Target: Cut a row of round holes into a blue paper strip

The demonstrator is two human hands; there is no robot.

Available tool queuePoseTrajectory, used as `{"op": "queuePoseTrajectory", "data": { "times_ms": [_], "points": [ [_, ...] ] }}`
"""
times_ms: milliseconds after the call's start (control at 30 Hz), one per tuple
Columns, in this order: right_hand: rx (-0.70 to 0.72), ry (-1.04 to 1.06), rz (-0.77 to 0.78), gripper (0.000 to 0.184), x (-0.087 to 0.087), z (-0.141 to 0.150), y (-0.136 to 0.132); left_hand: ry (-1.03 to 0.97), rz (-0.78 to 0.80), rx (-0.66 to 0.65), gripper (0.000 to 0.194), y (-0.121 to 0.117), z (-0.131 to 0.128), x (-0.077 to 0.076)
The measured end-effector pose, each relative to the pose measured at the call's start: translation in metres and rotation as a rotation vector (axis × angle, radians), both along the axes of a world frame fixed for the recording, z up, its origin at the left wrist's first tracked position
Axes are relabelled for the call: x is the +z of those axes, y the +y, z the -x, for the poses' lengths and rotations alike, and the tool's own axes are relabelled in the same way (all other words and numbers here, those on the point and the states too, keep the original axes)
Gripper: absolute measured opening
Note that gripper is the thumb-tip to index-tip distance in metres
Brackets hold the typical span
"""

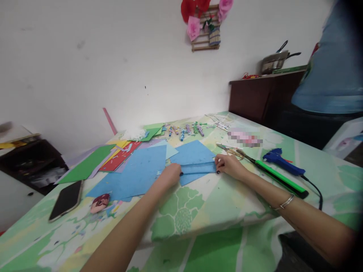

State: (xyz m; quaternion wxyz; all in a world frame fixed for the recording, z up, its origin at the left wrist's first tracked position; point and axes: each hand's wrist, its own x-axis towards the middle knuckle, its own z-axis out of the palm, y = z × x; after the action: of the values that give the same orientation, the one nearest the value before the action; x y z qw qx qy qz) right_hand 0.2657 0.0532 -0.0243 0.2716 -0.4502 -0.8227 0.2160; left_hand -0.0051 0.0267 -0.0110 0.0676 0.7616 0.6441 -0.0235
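A blue paper sheet [194, 156] lies on the table with its near part folded into a strip. My left hand [170, 175] is closed, fingertips pressing the strip's left end. My right hand [228, 164] is closed too, pinching the strip's right end. A larger blue sheet [136, 170] lies flat just left of my left hand.
Green, red and yellow sheets [90, 162] are spread at the left. A phone [66, 199] lies near the front left, beside a small round pink item [100, 202]. Scissors [235, 152], a green-handled tool [279, 177] and a blue glue gun [280, 160] lie to the right. Small paper rolls [187, 130] sit at the back.
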Motion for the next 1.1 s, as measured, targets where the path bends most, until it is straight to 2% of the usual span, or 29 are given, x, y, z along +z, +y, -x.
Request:
{"op": "queuePoseTrajectory", "data": {
  "times_ms": [200, 267, 367, 533, 700, 833, 933, 1100],
  "points": [
    [-0.043, -0.127, -0.065, 0.019, -0.003, 0.005, -0.004, 0.081, 0.074, 0.052, 0.031, 0.027, -0.019, 0.011],
    [-0.057, -0.183, -0.062, 0.014, 0.001, 0.008, -0.003, 0.076, 0.076, 0.034, 0.031, 0.029, -0.019, 0.015],
    [-0.068, -0.263, -0.066, 0.006, 0.006, 0.017, -0.003, 0.047, 0.053, -0.015, 0.029, 0.019, -0.012, 0.018],
    [-0.015, -0.332, -0.062, 0.019, 0.004, 0.049, -0.012, -0.001, -0.12, -0.074, 0.027, -0.015, -0.001, 0.007],
    [0.057, -0.345, 0.088, 0.024, 0.006, 0.058, -0.005, -0.024, -0.292, -0.143, 0.024, -0.033, -0.011, -0.002],
    [0.084, -0.378, 0.22, 0.025, 0.012, 0.054, 0.005, -0.068, -0.311, -0.259, 0.024, -0.028, -0.028, -0.006],
    [0.064, -0.407, 0.277, 0.026, 0.015, 0.059, 0.01, -0.11, -0.31, -0.281, 0.026, -0.018, -0.038, -0.01],
    [0.064, -0.442, 0.337, 0.027, 0.021, 0.067, 0.018, -0.178, -0.248, -0.337, 0.027, 0.003, -0.039, -0.014]
  ]
}}
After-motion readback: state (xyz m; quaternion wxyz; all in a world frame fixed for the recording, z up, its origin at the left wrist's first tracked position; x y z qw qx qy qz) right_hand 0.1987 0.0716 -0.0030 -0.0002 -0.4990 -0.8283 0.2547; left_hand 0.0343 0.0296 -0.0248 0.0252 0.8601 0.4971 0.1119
